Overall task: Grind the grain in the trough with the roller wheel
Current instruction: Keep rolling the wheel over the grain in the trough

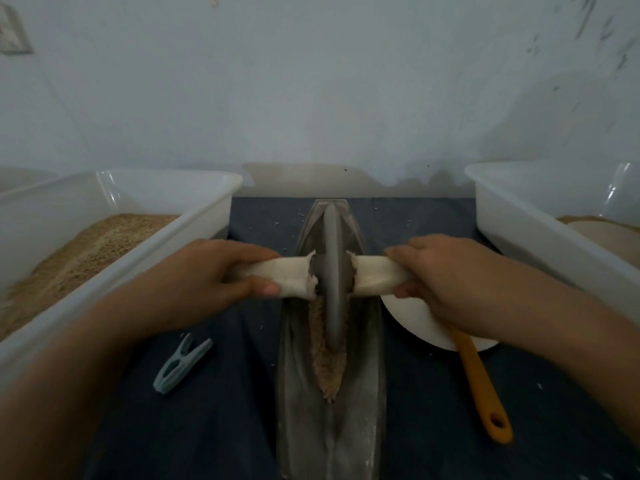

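The left hand (204, 271) and right hand (446, 275) are each wrapped tight around a white cloth-covered handle (277, 275) at 9 and 3 o'clock of the roller wheel (333, 271). The wheel stands upright on edge in the metal trough (367, 375). Brown grain (327, 362) (partly crushed, it seems) lies along the groove at 6 o'clock of the wheel.

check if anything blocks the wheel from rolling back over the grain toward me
Nothing visible does. The roller wheel sits in the trough, with the grain right before it in the groove. The clothespin and orange handle lie outside.
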`<state>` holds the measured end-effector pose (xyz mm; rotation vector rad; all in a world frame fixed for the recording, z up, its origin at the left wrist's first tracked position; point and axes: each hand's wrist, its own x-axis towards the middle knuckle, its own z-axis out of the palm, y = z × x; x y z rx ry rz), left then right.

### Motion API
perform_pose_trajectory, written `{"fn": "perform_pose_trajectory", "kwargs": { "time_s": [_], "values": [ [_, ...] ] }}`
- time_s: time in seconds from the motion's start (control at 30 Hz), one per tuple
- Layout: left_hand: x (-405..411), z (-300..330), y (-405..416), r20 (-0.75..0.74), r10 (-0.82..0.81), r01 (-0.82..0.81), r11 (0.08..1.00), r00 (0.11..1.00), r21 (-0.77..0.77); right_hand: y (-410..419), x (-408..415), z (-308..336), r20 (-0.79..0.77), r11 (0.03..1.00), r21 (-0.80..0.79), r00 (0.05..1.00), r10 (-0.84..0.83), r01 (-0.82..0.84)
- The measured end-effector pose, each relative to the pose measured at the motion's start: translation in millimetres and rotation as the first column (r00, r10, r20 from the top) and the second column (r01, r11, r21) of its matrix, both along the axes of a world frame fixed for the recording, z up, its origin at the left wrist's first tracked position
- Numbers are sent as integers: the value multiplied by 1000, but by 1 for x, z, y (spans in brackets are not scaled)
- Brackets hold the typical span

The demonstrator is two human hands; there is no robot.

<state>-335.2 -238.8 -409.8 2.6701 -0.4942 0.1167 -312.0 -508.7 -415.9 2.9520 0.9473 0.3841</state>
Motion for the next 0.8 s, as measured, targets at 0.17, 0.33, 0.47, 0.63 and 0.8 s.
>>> {"fn": "perform_pose_trajectory", "kwargs": {
  "time_s": [0.17,0.33,0.47,0.63,0.8],
  "values": [
    [18,-24,-12,366,110,-149,986,924,79,0,26,-18,122,991,131,991,-55,39],
    [11,-10,0,129,13,-9,1000,992,-30,1,5,0,41,999,39,999,18,-19],
    [-3,8,14,-160,-167,157,985,973,-68,1,-22,22,-82,992,-119,996,39,-48],
    [-8,12,12,-186,-210,200,977,960,-69,-1,-29,23,-102,986,-157,994,45,-61],
    [5,-9,-6,203,2,-11,999,979,44,3,11,-8,-10,999,24,999,-41,42]
  ]
}}
